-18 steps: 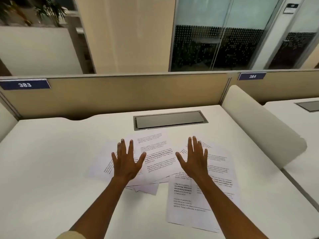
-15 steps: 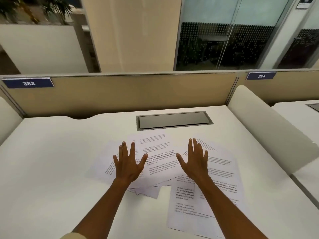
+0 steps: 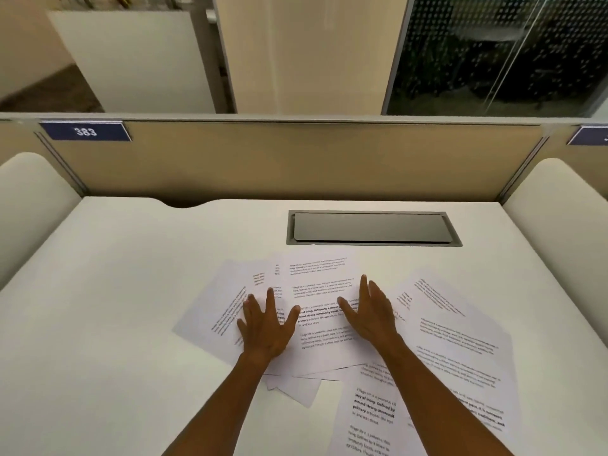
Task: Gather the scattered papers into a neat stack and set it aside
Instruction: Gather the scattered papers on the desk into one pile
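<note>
Partly: left hand | right hand cover papers | text blurred

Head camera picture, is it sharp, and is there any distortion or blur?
Head view: wide-angle bend curves the beige partition; planter wall at top left is motion-smeared; printed white paper sheets and both hands are fairly sharp; lighting is soft, without glare.

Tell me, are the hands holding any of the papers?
No. The left hand and right hand lie open and flat on the scattered papers, fingers spread. Nothing is gripped or lifted off the desk.
</note>
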Available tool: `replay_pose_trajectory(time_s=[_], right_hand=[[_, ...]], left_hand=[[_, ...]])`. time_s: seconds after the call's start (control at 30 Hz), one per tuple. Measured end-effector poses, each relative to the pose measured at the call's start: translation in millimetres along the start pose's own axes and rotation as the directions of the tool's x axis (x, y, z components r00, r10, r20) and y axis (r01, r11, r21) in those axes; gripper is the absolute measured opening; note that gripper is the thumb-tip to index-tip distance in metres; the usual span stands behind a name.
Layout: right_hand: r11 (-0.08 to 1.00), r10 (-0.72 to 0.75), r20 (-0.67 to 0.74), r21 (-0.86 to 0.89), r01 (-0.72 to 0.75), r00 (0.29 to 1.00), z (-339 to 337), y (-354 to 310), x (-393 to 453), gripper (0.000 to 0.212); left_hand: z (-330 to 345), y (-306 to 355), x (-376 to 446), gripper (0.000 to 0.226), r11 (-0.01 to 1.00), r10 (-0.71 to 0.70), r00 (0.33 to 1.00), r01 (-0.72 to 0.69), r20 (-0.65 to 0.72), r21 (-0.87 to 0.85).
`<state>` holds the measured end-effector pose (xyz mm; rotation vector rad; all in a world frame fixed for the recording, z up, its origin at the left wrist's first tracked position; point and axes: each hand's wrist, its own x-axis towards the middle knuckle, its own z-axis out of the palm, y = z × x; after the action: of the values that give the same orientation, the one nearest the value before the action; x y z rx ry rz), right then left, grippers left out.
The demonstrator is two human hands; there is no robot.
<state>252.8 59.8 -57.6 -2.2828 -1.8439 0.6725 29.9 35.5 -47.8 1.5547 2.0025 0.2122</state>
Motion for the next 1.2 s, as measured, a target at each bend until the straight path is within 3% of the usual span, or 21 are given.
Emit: replay_pose_trajectory(time_s=[0.4,0.9,1.1,1.2], right_hand=[[1.000,0.020,-0.116,0.013,-0.019,0.993,19.9,-38.0,14.9,0.091],[0.994,-0.010,-0.043,0.104,0.014,0.999,32.4,-69.9,-9.3,0.091],[0.986,0.020,-0.006,0.163,-0.019,1.000,27.6,-69.9,-8.3,0.094],[0.985,0.013,0.032,0.174,-0.019,0.999,23.8,-67.9,-7.0,0.093]], left_hand=[[16.4,9.9,4.0,0.083,0.999,-0.035,0.992,0.031,-0.124,-0.041],[-1.7,15.9,8.8,0.092,0.985,-0.052,0.991,0.031,-0.120,-0.171],[-22.7,19.2,17.4,0.090,0.884,-0.166,0.973,0.076,-0.157,-0.461],[-27.9,17.1,18.7,0.093,0.856,-0.210,0.969,0.116,-0.133,-0.503]])
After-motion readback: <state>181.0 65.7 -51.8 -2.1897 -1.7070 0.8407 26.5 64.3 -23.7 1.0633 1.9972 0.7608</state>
